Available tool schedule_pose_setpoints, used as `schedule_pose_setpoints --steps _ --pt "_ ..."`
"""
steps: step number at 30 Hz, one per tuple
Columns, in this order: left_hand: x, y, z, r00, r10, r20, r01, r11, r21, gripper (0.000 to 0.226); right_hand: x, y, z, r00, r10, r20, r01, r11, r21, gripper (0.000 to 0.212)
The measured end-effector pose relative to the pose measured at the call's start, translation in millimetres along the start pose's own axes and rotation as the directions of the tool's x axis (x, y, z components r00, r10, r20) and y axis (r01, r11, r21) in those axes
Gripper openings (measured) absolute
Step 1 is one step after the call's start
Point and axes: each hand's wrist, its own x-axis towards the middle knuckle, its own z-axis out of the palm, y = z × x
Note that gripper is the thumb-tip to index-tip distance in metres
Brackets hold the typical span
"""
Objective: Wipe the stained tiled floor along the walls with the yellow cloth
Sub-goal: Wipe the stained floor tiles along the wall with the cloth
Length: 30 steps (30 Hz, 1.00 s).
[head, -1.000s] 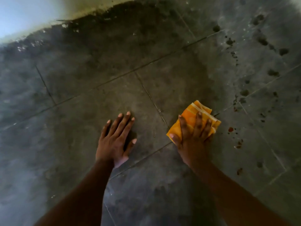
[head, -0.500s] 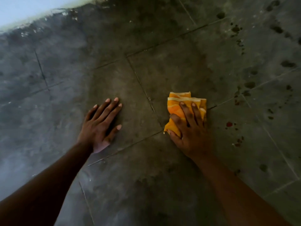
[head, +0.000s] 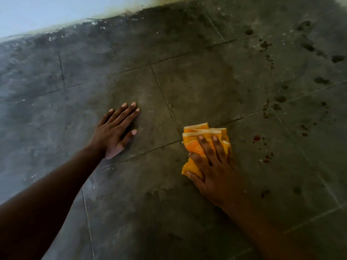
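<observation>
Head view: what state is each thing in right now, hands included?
yellow cloth: folded, flat on the floor under the right hand.
right hand: fingers spread, pressing the cloth.
left hand: flat, bracing on a tile.
tiled floor: dark spots on the right side.

Right hand (head: 212, 166) presses yellow cloth (head: 197, 132) on stained tiled floor (head: 187, 87); left hand (head: 114, 130) flat.

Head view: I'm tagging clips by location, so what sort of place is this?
Probably an indoor room's edge: a grey tiled floor with grout lines meets a pale painted wall. Dark and reddish stains dot the tiles beside the yellow cloth.
</observation>
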Motion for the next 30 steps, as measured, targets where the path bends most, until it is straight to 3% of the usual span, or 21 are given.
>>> schedule_pose_setpoints --steps 3,6,8,11,15,18,23,27,30 --pt "-2 21 12 0.994 -0.102 -0.048 0.101 0.995 -0.020 0.071 11 8 -3 0.990 0.140 0.029 -0.140 0.990 0.000 0.080" --pt "0 56 19 0.977 -0.203 -0.063 0.198 0.977 -0.073 0.076 55 -5 -5 0.933 0.358 0.045 -0.360 0.928 0.096 0.109" --pt "0 83 26 0.977 -0.204 -0.060 0.198 0.976 -0.096 0.078 77 -8 -3 0.898 0.430 0.097 -0.439 0.891 0.112 0.114" --pt "-9 119 36 0.978 -0.199 -0.070 0.191 0.976 -0.109 0.075 60 -7 -2 0.929 0.358 0.095 -0.364 0.929 0.062 0.097" --pt "-15 134 36 0.968 -0.240 -0.076 0.223 0.958 -0.178 0.073 -29 -13 -8 0.960 0.270 0.075 -0.272 0.962 0.014 0.076" --pt "-14 146 41 0.953 -0.291 -0.078 0.270 0.940 -0.206 0.073 -54 13 -11 0.956 0.294 0.016 -0.293 0.956 -0.024 0.073" --pt "-12 143 46 0.958 -0.269 -0.104 0.249 0.953 -0.175 0.074 -2 18 -4 0.883 0.468 0.027 -0.468 0.883 -0.031 0.077" --pt "-13 146 40 0.959 -0.267 -0.099 0.250 0.955 -0.159 0.075 -43 -7 -18 0.952 0.292 0.095 -0.293 0.956 0.003 0.072" --pt "-11 147 38 0.964 -0.249 -0.088 0.237 0.963 -0.127 0.073 -103 -1 -25 0.977 0.171 0.129 -0.163 0.984 -0.073 0.074"
